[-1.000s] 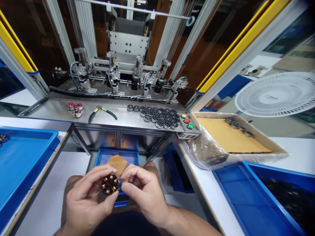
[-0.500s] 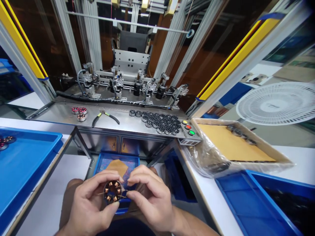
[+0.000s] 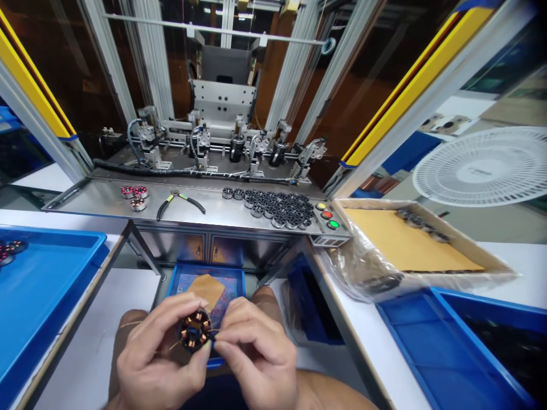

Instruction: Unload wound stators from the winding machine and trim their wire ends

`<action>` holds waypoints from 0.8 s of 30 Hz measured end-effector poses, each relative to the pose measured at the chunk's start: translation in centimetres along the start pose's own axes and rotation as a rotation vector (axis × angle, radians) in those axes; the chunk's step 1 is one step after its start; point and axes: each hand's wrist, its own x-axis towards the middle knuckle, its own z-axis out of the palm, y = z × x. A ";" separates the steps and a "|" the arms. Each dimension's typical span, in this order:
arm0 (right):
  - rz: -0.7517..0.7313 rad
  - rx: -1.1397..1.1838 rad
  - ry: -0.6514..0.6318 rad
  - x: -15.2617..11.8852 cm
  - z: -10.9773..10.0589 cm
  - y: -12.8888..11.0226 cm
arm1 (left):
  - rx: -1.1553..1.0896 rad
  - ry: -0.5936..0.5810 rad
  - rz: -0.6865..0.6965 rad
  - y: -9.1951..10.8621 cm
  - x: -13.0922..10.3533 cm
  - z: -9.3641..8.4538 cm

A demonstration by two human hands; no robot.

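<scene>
My left hand [image 3: 164, 353] is closed around the rim of a motor stator [image 3: 195, 330], a dark ring with copper windings facing up toward me. Loose copper wire ends stick out of it on the left and right. At the stator's right side, my right hand [image 3: 256, 353] pinches the thin copper wire [image 3: 213, 330] between thumb and forefinger. Both hands are above my lap, over a blue tray [image 3: 241, 273] with a piece of brown paper [image 3: 207, 290] in it.
On the metal ledge [image 3: 205, 223] lie green-and-black cutting pliers [image 3: 182, 204], a few wound stators [image 3: 135, 196] and many black cores [image 3: 277, 206]. Machine fixtures [image 3: 237, 142] stand behind. Coloured buttons [image 3: 327, 215], a plastic-lined box [image 3: 410, 239] and a fan [image 3: 478, 168] are rightward. Blue trays [image 3: 64, 273] flank me.
My right fingers have closed together on the wire, nearer the stator. The stator has turned a little in my left hand, and the camera view has shifted slightly.
</scene>
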 end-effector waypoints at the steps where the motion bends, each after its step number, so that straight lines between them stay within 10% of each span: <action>1: -0.012 0.016 -0.011 0.1 -0.1 0.1 | -0.006 -0.002 -0.011 0.0 0.0 0.0; 10: -0.187 0.045 -0.356 5.2 -3.4 0.5 | -0.584 -0.165 -0.693 2.1 1.4 0.3; 17: -0.264 0.037 -0.542 6.9 -3.1 -0.1 | -0.643 -0.465 -0.671 1.2 1.6 0.2; 24: -0.330 -0.090 -0.340 4.6 -3.6 -0.1 | -0.702 -0.416 -0.724 2.1 2.3 0.8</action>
